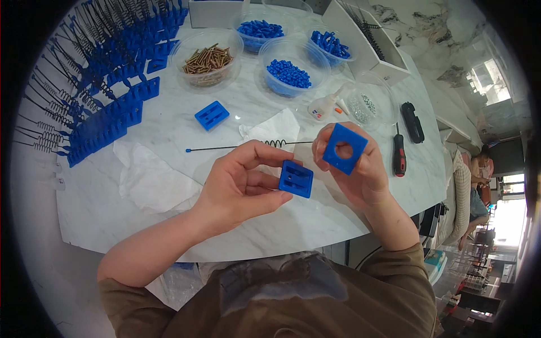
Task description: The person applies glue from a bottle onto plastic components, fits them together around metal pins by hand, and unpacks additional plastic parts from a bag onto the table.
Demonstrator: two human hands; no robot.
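My left hand [236,180] grips a small blue slotted block [296,179] between thumb and fingers, its recessed face turned up. In my right hand [360,169] is a blue square plate [338,161] with a round hole through its middle. Behind both hands runs a thin black wire [225,149] with a coiled section and a blue tip at its left end. Its right end reaches my right fingers; whether they hold it I cannot tell. A second blue slotted block [212,116] lies on the table beyond my left hand.
Clear tubs hold brass-coloured screws [208,58], blue beads [288,74] and other blue parts [260,29]. Finished-looking spring pieces [107,127] crowd the left. White tissue [152,177], a glue bottle [322,108], a screwdriver [399,155] and a black tool [412,122] lie on the marble table [253,231].
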